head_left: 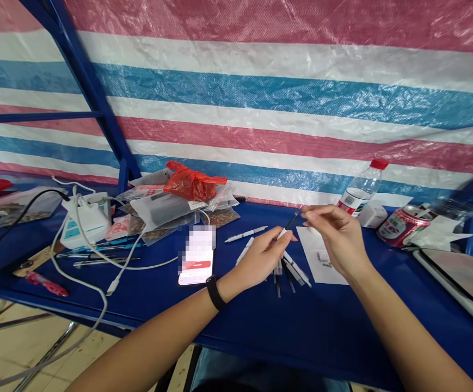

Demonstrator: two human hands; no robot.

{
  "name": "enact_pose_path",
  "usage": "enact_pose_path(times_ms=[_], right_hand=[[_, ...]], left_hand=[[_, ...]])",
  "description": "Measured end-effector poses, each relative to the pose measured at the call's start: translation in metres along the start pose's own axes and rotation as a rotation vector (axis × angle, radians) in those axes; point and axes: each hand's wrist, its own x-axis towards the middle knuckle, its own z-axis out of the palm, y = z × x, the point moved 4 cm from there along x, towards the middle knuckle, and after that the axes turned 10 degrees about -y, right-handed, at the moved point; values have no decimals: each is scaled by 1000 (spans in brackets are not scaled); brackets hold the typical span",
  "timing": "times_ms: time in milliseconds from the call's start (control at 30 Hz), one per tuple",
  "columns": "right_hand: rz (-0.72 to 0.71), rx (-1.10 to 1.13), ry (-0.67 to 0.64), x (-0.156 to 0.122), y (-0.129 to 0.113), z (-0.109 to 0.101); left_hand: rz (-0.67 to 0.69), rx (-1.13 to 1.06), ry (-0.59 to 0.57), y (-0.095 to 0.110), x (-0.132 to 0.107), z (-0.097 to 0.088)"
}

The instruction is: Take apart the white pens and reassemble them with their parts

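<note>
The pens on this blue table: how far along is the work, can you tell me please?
One white pen lying apart looks finished. In hand: the left hand holds a white pen barrel, and the right hand pinches a dark refill just above it. Left: the loose white and dark pen parts under the hands, and small pieces on a white paper sheet.

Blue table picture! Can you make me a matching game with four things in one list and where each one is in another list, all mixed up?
Things:
1. Black wristband
2. Red plastic bag
3. Thin dark rod
4. Phone

Places:
A. Pinched in the right hand
B. Lying on the blue table
C. Around the left wrist
D. On top of a pile of packets

Right pairs: 1-C, 2-D, 3-A, 4-B.
</note>
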Motion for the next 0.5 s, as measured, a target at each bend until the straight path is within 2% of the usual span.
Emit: enact_pose_path(times_ms=[100, 367, 500], right_hand=[[34, 114, 76, 2, -1, -10], [100, 94, -56, -1, 1, -1], [82, 127, -57, -1, -3, -1]], left_hand=[[-45, 31, -23, 1, -1, 2], [-67, 39, -47, 0, -1, 6], [-79, 39, -41, -2, 0, 6]])
